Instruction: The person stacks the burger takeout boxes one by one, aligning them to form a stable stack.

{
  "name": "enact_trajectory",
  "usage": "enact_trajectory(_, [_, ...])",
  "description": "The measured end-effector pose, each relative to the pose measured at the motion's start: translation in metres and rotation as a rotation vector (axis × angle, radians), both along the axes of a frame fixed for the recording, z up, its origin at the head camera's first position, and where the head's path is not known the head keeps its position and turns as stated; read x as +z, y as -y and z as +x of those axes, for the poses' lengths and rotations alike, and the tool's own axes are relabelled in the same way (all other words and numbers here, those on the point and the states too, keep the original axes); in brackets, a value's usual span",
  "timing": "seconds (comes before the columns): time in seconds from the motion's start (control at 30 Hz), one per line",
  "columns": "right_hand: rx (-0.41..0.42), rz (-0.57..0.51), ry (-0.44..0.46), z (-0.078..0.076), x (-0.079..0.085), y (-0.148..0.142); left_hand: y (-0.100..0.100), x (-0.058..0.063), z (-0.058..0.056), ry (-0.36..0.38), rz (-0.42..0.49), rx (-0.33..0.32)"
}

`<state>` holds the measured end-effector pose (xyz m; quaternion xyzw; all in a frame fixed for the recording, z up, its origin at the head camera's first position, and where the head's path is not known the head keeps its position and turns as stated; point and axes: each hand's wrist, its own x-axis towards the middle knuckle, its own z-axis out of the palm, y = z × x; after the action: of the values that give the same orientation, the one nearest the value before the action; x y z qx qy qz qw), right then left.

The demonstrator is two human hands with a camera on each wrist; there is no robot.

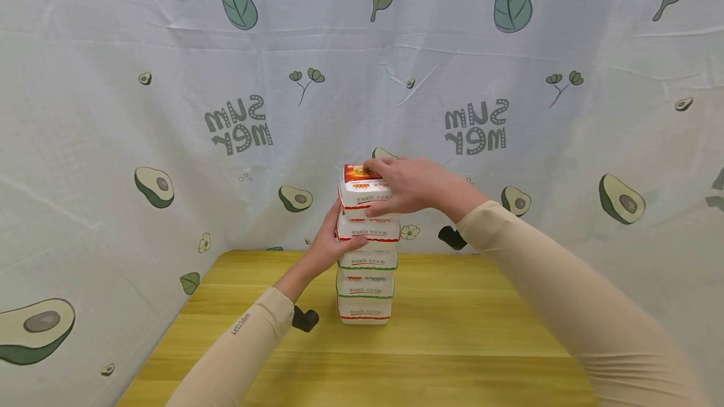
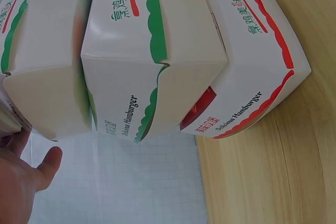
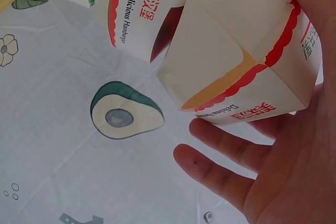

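Observation:
Several white paper hamburger boxes stand in one tall column. My right hand point(image 1: 415, 184) grips the top hamburger box point(image 1: 359, 196), thumb on its front and fingers over the top; this box has a red edge and a burger picture. In the right wrist view the top box point(image 3: 220, 40) sits tilted against the box below, a dark red gap showing between them. My left hand point(image 1: 328, 247) holds the second box point(image 1: 370, 229) from the left, its thumb across the front. Below are green-edged boxes point(image 2: 118, 35) and a red-edged bottom box point(image 1: 364, 309).
The column stands on a yellow wood-grain table point(image 1: 452, 319). Behind and beside it hangs a pale cloth point(image 1: 351, 30) printed with avocados and leaves. Dark wrist-worn pieces show at the left cuff point(image 1: 305, 319) and near the right cuff point(image 1: 452, 237).

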<state>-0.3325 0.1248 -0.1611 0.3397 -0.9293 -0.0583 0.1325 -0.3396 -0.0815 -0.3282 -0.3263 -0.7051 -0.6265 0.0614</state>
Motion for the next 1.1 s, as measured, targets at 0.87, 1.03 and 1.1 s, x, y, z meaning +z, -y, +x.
enact_trajectory(0.87, [-0.025,0.025,-0.021,0.007,0.002,-0.001,0.006,0.016,0.019,0.023,-0.032,0.021])
enact_trajectory(1.03, [-0.020,0.032,-0.035,0.008,0.002,-0.002,0.006,0.010,0.011,0.033,-0.021,0.018])
enact_trajectory(1.1, [-0.016,0.031,-0.041,0.009,0.001,-0.002,0.006,0.005,0.005,0.030,-0.009,0.017])
